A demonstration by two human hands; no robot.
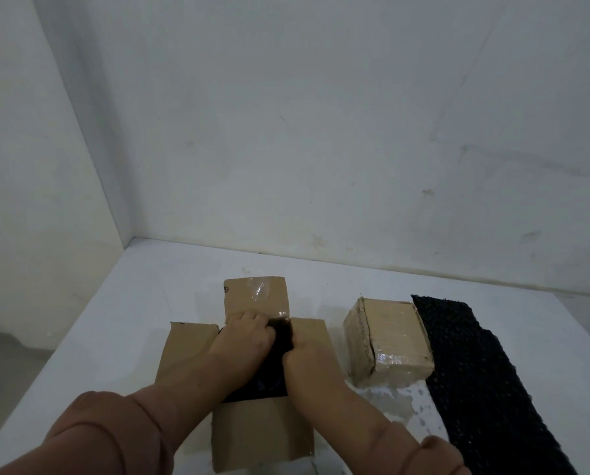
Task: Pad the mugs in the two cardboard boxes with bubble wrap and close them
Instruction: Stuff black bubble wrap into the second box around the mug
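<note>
An open cardboard box lies in front of me with its four flaps spread flat on the white table. Black bubble wrap fills its inside. My left hand presses down on the wrap at the far side of the box, fingers curled into it. At the right inner edge of the box, my right hand pushes into the same wrap. No mug is visible; the wrap and my hands cover the inside. A second cardboard box, closed and taped, stands to the right.
A long strip of black bubble wrap lies along the right of the closed box, running toward the table's front edge. The white table meets grey walls at the back and left. A wet-looking patch marks the table near the closed box.
</note>
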